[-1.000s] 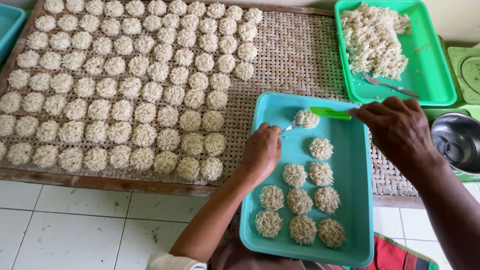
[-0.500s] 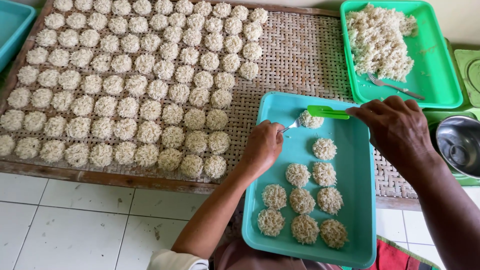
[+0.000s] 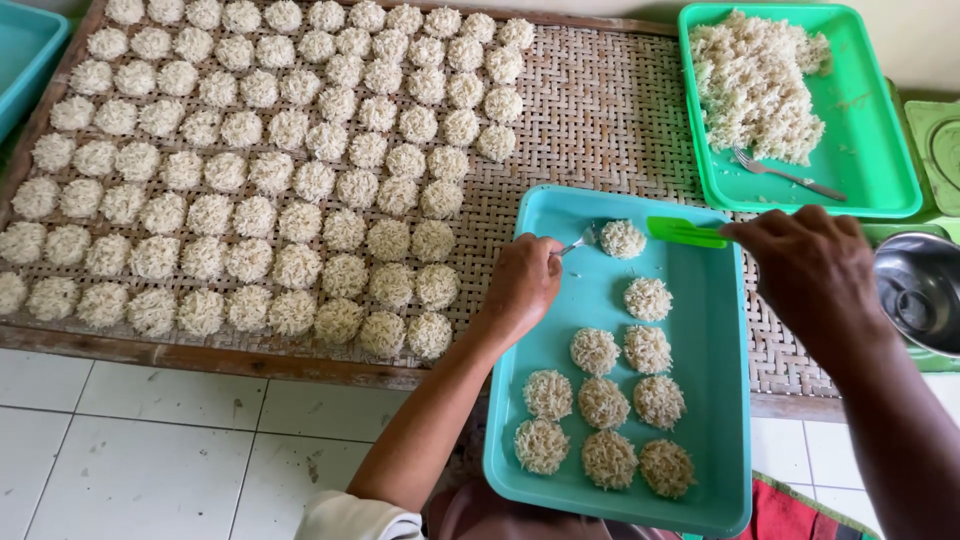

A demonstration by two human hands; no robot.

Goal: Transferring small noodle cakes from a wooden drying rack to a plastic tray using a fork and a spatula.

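Noodle disc [image 3: 622,239] lies at 12 o'clock on the teal tray [image 3: 710,400], between both hands, the left hand [image 3: 520,285] pinching a fork [image 3: 576,243] touching its 9 o'clock edge, nearer than the right hand [image 3: 812,270] gripping a green spatula [image 3: 685,232] at 3 o'clock.

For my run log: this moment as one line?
left hand: metal utensil | right hand: green spatula | both at noodle round | teal tray

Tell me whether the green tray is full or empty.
Partly full: the green tray holds a noodle heap at its far end, with a fork beside it.
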